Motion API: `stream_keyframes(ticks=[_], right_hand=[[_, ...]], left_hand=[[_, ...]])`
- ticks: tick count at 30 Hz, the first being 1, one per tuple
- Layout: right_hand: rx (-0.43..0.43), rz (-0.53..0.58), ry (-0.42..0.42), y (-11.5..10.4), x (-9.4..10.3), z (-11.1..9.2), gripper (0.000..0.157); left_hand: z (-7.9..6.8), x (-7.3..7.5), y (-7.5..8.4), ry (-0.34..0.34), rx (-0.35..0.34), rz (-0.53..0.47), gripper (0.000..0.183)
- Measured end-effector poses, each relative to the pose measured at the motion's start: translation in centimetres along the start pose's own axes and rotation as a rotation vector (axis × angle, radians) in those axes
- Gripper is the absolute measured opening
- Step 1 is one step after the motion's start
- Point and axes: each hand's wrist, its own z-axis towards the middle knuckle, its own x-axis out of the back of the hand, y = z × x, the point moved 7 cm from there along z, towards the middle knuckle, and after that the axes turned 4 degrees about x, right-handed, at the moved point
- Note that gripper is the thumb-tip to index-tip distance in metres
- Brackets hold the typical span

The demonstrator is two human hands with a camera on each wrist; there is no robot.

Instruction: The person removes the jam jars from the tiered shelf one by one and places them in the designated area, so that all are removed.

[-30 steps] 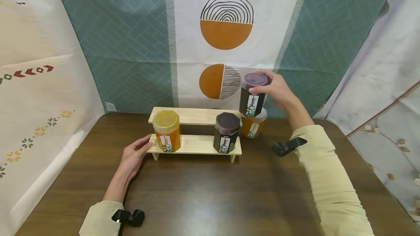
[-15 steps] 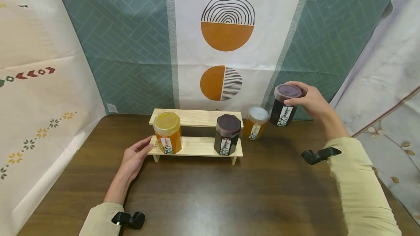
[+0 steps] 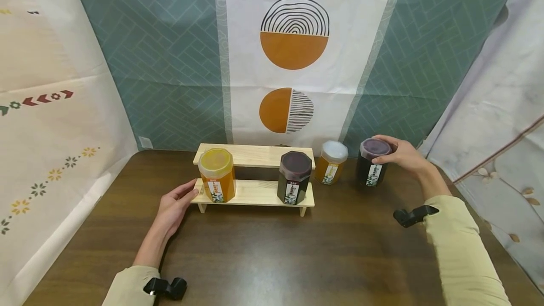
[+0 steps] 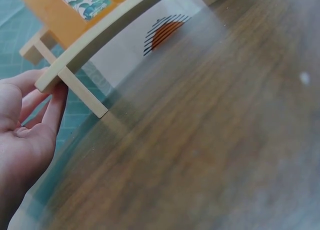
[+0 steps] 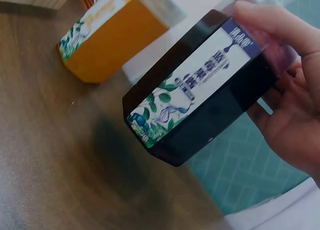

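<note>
My right hand grips a dark jar by its translucent purple lid, thumb in front and fingers behind. The jar is upright, low over the table at the right. Next to it stands an orange jar with a white lid. My left hand holds the left end of a two-tier wooden shelf, its fingertips at the lower board's edge. On that lower board sit an orange jar with a yellow lid at the left and a second dark jar at the right.
The shelf's upper board carries no jar. A brown wooden table lies under everything. Patterned cloth hangs behind it, with a pale cloth along the left side and a floral one along the right.
My right hand has carried the dark jar from above the shelf's right end to the right, past the white-lidded jar, and lowered it toward the table. My left hand stays at the shelf.
</note>
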Motion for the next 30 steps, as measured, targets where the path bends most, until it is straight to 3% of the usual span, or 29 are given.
stream_keyframes(ticks=[9, 15, 18, 24, 30], right_hand=[[0.008, 0.204, -0.025, 4.0, -1.1, -0.8, 0.054], [0.045, 0.261, -0.082, 4.7, -1.8, -0.7, 0.053], [0.042, 0.251, -0.099, 4.3, -1.8, -0.6, 0.056], [-0.049, 0.195, -0.099, 3.6, -1.2, -1.3, 0.077], [-0.028, 0.071, 0.007, -0.5, -0.1, -1.9, 0.074]], left_hand=[[0.0, -0.5, -0.3, -0.022, -0.023, -0.007, 0.052], [0.1, 0.0, -0.2, -0.017, -0.055, -0.009, 0.044], [0.1, 0.1, -0.1, -0.019, -0.058, -0.020, 0.043], [0.2, -0.1, -0.3, -0.026, -0.052, -0.022, 0.038], [0.0, -0.1, 0.0, -0.025, -0.057, -0.026, 0.039]])
